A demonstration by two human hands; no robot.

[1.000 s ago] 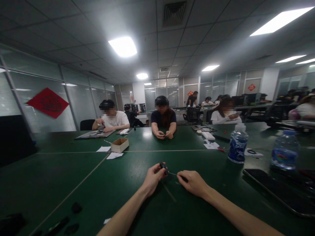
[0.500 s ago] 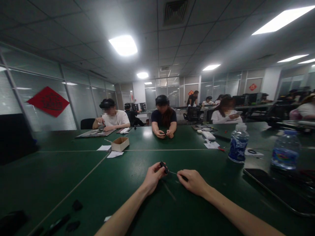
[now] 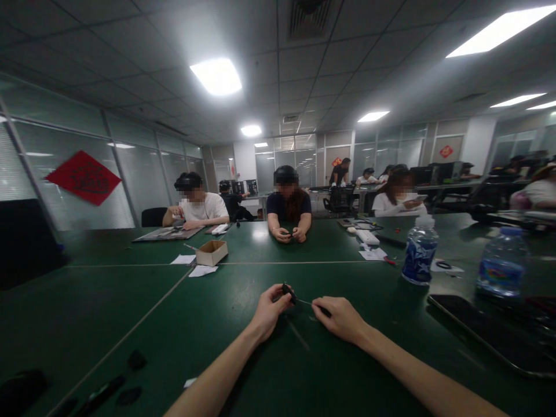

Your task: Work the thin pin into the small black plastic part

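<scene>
A: Where is the little black part [image 3: 287, 291]?

B: Low in the middle of the frame, just above the green counter [image 3: 182, 324]. The left hand [image 3: 268, 311] has its fingers closed on it

A: And the right hand [image 3: 340, 317]?

B: Its fingers are pinched shut on a thin tool [image 3: 313, 304]. The tip points left and meets the part

A: How do you do this bit well?

B: I think you hold the part very still. Rest both wrists on the counter so nothing shakes. Keep the tool straight in line with the part, and push or turn gently. If you squeeze too loose, the part may slip out

A: What else is near?

B: Two bottles [image 3: 419, 250] stand at the right, well apart from the hands. A flat dark tablet [image 3: 486, 336] lies at the lower right. Small black bits [image 3: 136, 360] lie at the lower left. A box [image 3: 211, 252] sits further back. Other people sit at the far side, busy with their own hands
</scene>
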